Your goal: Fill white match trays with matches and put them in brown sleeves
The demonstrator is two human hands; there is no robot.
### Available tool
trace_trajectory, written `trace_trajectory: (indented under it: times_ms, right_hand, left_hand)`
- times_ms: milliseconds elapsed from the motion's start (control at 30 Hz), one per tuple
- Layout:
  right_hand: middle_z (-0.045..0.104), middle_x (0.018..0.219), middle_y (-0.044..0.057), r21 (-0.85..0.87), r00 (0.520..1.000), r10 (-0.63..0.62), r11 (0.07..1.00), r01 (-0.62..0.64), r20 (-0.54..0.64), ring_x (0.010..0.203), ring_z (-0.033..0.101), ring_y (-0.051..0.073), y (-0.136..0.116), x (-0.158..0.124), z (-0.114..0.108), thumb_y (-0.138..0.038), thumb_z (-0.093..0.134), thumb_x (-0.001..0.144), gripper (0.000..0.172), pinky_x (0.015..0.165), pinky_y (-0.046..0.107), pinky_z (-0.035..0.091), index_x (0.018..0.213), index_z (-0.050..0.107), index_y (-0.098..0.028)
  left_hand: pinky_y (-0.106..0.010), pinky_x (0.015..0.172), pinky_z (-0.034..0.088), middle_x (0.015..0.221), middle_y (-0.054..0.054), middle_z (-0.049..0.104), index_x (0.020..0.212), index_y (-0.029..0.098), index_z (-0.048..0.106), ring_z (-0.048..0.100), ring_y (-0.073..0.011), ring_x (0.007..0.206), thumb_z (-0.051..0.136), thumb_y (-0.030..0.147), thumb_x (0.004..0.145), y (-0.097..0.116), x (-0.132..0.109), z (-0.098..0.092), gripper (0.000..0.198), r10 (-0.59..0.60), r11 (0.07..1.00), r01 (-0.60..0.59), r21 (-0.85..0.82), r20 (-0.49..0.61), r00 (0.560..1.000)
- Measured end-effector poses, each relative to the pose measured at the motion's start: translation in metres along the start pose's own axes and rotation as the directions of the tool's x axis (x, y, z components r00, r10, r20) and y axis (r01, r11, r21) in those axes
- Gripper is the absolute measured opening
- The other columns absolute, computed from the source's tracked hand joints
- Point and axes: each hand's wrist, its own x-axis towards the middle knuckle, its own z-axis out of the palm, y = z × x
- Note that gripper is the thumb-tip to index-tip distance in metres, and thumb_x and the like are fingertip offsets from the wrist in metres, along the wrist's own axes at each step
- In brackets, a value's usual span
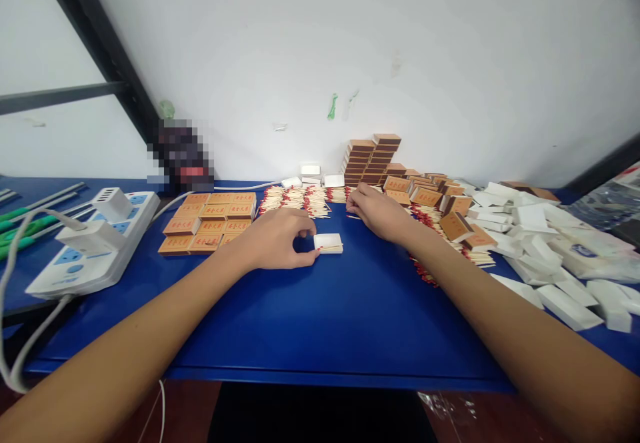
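My left hand (278, 239) rests on the blue table (325, 316), its fingers curled round the left end of a small white matchbox tray (329, 243) that holds a few matches. My right hand (379, 212) reaches further back, palm down and fingers bent, into a row of loose red-tipped matches (300, 199) by the wall. What its fingertips hold is hidden. Orange matchboxes (210, 224) lie flat in rows to the left of my left hand.
A stack of brown matchbox sleeves (371, 157) stands against the wall, with more scattered sleeves (450, 211) to the right. White inner trays (545, 256) are heaped at far right. A white power strip (95, 243) with plugs lies at left, beside green-handled tools (25, 226).
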Motion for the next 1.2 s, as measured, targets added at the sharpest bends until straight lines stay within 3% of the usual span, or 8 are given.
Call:
trace_trajectory:
  times_ms: [233,367,633,767,900,1067,1200]
  right_hand:
    - [0.060,0.116,0.016,0.035,1.000,0.008,0.999,-0.007,-0.028,0.098,0.062,0.027,-0.002,-0.003,-0.006,-0.027,0.043,0.109,0.022,0.088,0.037,0.048,0.108,0.062,-0.017]
    - [0.062,0.113,0.017,0.104,0.999,0.043,0.994,-0.046,0.027,0.099,0.063,0.028,0.002,-0.010,-0.002,-0.026,0.043,0.108,0.021,0.092,0.040,0.049,0.103,0.062,-0.017]
    - [0.065,0.104,0.013,0.211,0.996,0.088,0.974,-0.082,-0.018,0.095,0.062,0.026,0.002,-0.012,-0.009,-0.028,0.047,0.105,0.021,0.088,0.039,0.049,0.096,0.063,-0.019]
    - [0.067,0.099,0.011,0.207,0.995,0.081,0.974,-0.093,0.065,0.092,0.062,0.025,0.006,-0.014,-0.018,-0.035,0.061,0.099,0.018,0.082,0.036,0.047,0.093,0.067,-0.019]
    - [0.068,0.096,0.010,0.210,0.988,0.078,0.972,-0.105,0.135,0.089,0.062,0.025,0.006,-0.015,-0.014,-0.031,0.056,0.101,0.020,0.078,0.035,0.047,0.088,0.065,-0.020]
    - [0.066,0.102,0.012,0.183,0.995,0.066,0.980,-0.080,0.081,0.092,0.062,0.025,0.003,-0.019,-0.006,-0.026,0.051,0.103,0.017,0.082,0.036,0.047,0.093,0.062,-0.020]
    - [0.064,0.105,0.011,0.244,1.000,0.007,0.970,-0.003,-0.015,0.095,0.061,0.025,-0.014,-0.025,-0.019,-0.025,0.049,0.104,0.014,0.083,0.036,0.046,0.095,0.058,-0.021]
  left_hand:
    - [-0.033,0.074,0.048,0.093,-0.004,0.074,0.095,0.019,0.076,0.066,-0.0197,0.082,0.071,0.040,0.088,-0.002,-0.001,-0.001,0.022,-0.002,1.000,0.002,-0.017,0.002,1.000]
    - [-0.033,0.073,0.048,0.091,-0.004,0.073,0.093,0.019,0.075,0.066,-0.0197,0.082,0.072,0.037,0.086,-0.002,0.000,0.000,0.020,-0.003,1.000,0.003,-0.011,0.004,1.000]
    - [-0.034,0.074,0.048,0.092,-0.005,0.074,0.095,0.019,0.075,0.066,-0.0201,0.083,0.072,0.039,0.087,-0.001,0.000,-0.001,0.022,-0.013,1.000,0.013,-0.012,0.011,1.000]
    - [-0.034,0.074,0.048,0.095,-0.005,0.075,0.095,0.019,0.075,0.067,-0.0206,0.084,0.071,0.040,0.089,0.000,-0.001,-0.002,0.023,-0.008,1.000,0.008,-0.011,0.012,1.000]
    - [-0.034,0.073,0.047,0.095,-0.005,0.075,0.095,0.019,0.075,0.066,-0.0207,0.084,0.070,0.040,0.089,0.000,-0.001,-0.002,0.023,-0.005,1.000,0.005,-0.001,0.016,1.000]
    - [-0.034,0.074,0.047,0.093,-0.004,0.074,0.095,0.019,0.075,0.066,-0.0202,0.083,0.071,0.039,0.089,0.001,0.000,-0.003,0.022,0.003,1.000,-0.003,0.007,-0.013,1.000]
    - [-0.034,0.077,0.048,0.093,-0.005,0.073,0.098,0.019,0.075,0.066,-0.0204,0.084,0.070,0.039,0.090,-0.001,0.000,-0.003,0.022,0.012,0.999,-0.010,0.036,-0.044,0.999]
